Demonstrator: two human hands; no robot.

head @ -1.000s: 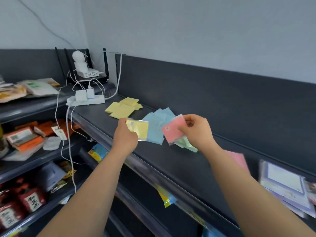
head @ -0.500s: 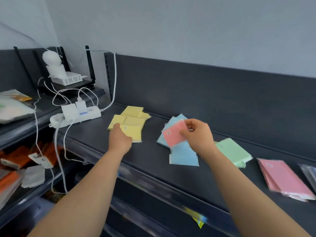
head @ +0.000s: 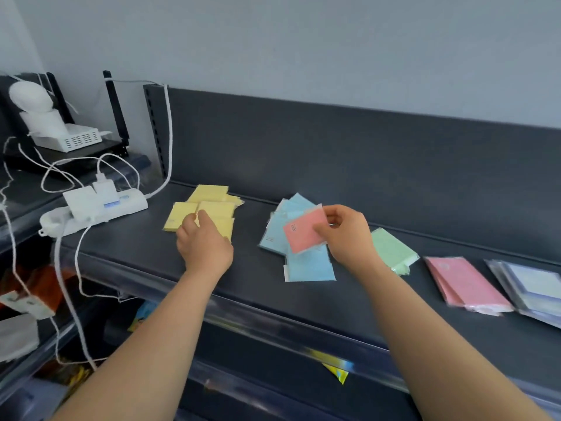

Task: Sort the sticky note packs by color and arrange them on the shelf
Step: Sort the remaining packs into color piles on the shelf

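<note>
1. Right hand (head: 346,238) pinches pink pack (head: 305,232) by its right edge, just above blue pile (head: 306,265). Probably a stray, lifted clear for sorting.
2. Pink pile (head: 464,284) lies well right of that hand, past green pile (head: 391,250).
3. Left hand (head: 205,247) rests on front of yellow pile (head: 209,208), fingers bent. Gripping or only pressing: cannot tell.
4. All piles sit on shelf (head: 145,247).

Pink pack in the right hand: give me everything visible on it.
The pink pack is a flat salmon-pink rectangle in a clear glossy wrapper that overhangs its edges, with small dark print near its left corner. The right hand pinches its right edge and holds it tilted over the blue packs on the shelf. Whether it touches them cannot be told.
</note>
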